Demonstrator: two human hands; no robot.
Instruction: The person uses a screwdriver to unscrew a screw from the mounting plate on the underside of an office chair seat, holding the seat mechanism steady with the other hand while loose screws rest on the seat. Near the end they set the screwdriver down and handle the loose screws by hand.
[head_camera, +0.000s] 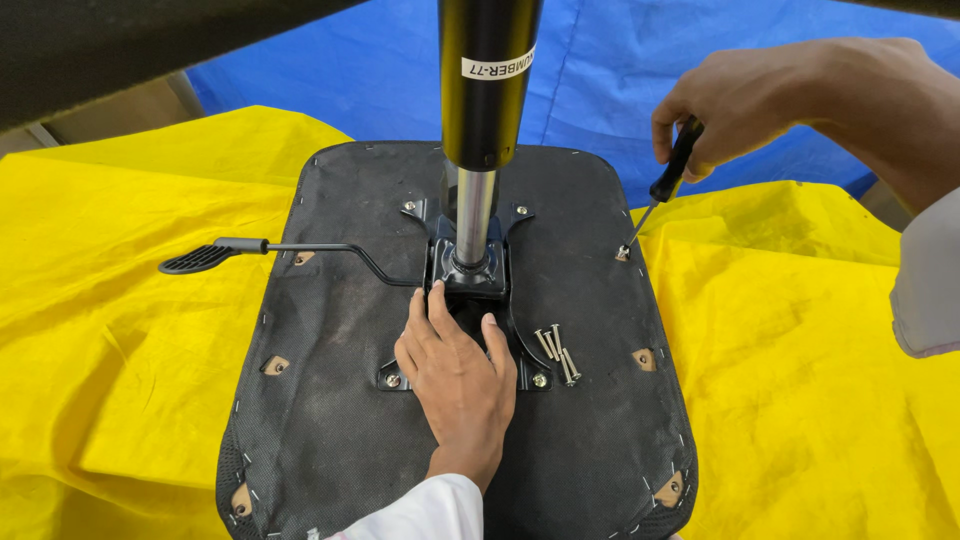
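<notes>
Gripping a screwdriver (668, 176), right hand (745, 100); left hand (455, 370) flat on seat base (330, 400).

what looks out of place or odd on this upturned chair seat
A few loose screws lie unfastened on the seat underside, beside the metal bracket, where they could roll off. Otherwise nothing stands out: the left hand rests on the bracket and the right hand holds a screwdriver.

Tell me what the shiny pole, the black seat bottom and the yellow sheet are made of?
The shiny pole looks like polished metal; it reflects light. The black seat bottom seems covered in thin woven fabric, stapled along its edge. The yellow sheet looks like plastic tarpaulin, glossy and creased, though that is uncertain.
</notes>
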